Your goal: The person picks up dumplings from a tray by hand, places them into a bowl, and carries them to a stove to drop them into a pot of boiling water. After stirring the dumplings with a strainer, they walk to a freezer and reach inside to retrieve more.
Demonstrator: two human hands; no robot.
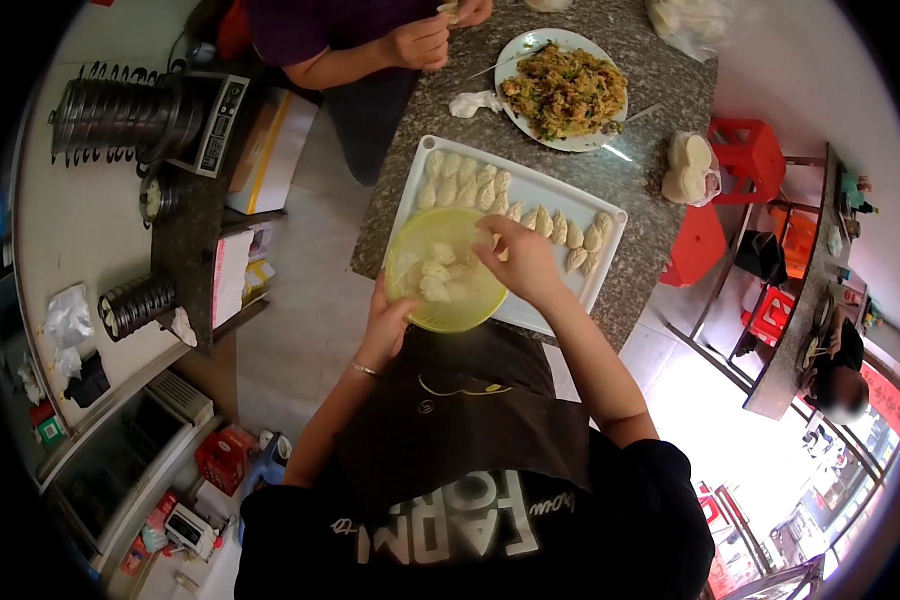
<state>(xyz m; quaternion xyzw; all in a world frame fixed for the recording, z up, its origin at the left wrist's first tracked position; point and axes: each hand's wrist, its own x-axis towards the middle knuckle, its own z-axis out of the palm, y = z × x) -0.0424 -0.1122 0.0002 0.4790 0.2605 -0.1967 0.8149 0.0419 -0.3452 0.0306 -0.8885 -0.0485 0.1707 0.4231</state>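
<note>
A translucent yellow-green bowl (pixel 470 310) is in front of me, over the near edge of a white tray. My left hand (pixel 383 325) grips its left side, thumb on the rim. Several pale, floury dumplings (pixel 436 275) lie inside. At the bowl's right rim, my right hand (pixel 515 255) has its fingers bent together. Whatever is between those fingertips is too hard to make out. Rows of pleated dumplings (pixel 465 185) cover the left of the white tray (pixel 565 195), with more along its right. The bowl hides part of the tray.
Beyond the tray on the stone table (pixel 645 215) stands a plate (pixel 520 50) of chopped filling (pixel 565 90). A crumpled tissue (pixel 475 103) and stacked wrappers (pixel 688 168) lie nearby. Another person's hand (pixel 420 43) works across the table. Red stools (pixel 695 245) stand at right.
</note>
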